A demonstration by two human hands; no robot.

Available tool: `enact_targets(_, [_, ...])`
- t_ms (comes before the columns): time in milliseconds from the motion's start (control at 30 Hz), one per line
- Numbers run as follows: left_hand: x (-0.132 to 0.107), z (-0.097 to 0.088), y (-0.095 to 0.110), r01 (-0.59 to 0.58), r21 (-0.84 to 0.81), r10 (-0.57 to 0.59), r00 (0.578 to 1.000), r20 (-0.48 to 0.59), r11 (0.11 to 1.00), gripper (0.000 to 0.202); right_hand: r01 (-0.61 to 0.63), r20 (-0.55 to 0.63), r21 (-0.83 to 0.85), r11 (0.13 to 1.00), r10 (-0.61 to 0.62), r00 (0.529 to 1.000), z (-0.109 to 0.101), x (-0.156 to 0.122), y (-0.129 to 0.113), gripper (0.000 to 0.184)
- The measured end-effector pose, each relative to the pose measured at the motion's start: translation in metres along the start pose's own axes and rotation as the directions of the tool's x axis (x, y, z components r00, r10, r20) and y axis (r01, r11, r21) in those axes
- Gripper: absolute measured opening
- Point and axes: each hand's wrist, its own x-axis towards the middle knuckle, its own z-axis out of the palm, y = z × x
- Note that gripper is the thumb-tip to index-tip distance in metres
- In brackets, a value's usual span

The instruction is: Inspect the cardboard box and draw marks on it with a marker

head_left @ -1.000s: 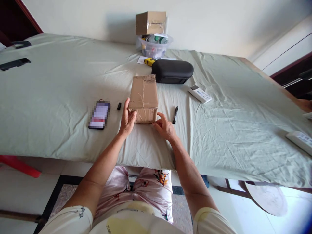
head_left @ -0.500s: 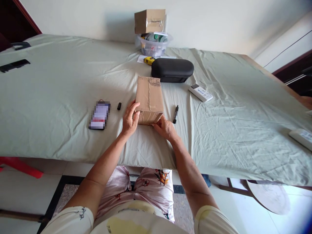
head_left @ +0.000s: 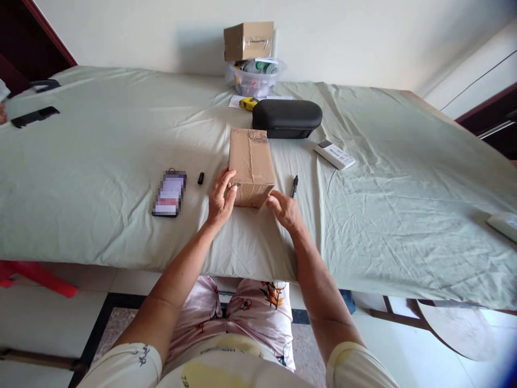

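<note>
A taped brown cardboard box [head_left: 251,161] lies on the green sheet-covered table [head_left: 100,161] in front of me. My left hand [head_left: 220,200] grips the box's near left corner, thumb on top and fingers against the side. My right hand [head_left: 285,208] hovers at the near right corner with its fingers loosely spread; the fingertips touch the box or come very close to it. A black marker [head_left: 294,186] lies just right of the box, by my right hand. A small black cap [head_left: 201,178] and a phone [head_left: 169,193] lie to the left of my left hand.
Behind the box sit a black oval case [head_left: 287,117], a white remote [head_left: 334,154], a yellow tape measure [head_left: 247,103] and a plastic tub [head_left: 254,78] with a second cardboard box [head_left: 248,40] on top. Another remote [head_left: 503,223] lies far right. Black objects [head_left: 35,116] lie far left.
The box has turned and slid a little to the right and away from me. My left hand followed its corner. My right hand has loosened from the near right corner.
</note>
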Motion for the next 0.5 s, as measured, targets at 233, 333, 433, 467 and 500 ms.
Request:
enact_targets(233, [-0.004, 0.005, -0.002, -0.055, 0.027, 0.056, 0.998, -0.012, 0.998, 0.054, -0.208, -0.485, -0.221, 0.953, 0.078, 0.871, -0.011, 0.009, 0.047, 0.035])
enact_targets(333, [-0.007, 0.011, -0.002, -0.044, 0.050, 0.045, 0.999, -0.024, 0.998, 0.055, -0.286, -0.422, -0.276, 0.918, 0.152, 0.894, -0.007, 0.008, 0.055, 0.033])
enact_targets(433, [-0.009, 0.016, -0.002, -0.006, 0.056, 0.006, 1.000, -0.007, 0.998, 0.057, -0.343, -0.355, -0.273, 0.899, 0.238, 0.904, -0.003, 0.006, 0.049, 0.032])
enact_targets(467, [-0.010, 0.017, -0.002, 0.000, 0.054, 0.000, 1.000, 0.000, 0.999, 0.059, -0.353, -0.340, -0.258, 0.899, 0.257, 0.905, -0.003, 0.006, 0.046, 0.032])
enact_targets(500, [-0.011, 0.018, -0.003, -0.001, 0.053, 0.001, 1.000, 0.007, 0.999, 0.060, -0.358, -0.332, -0.235, 0.904, 0.271, 0.904, -0.003, 0.005, 0.043, 0.033])
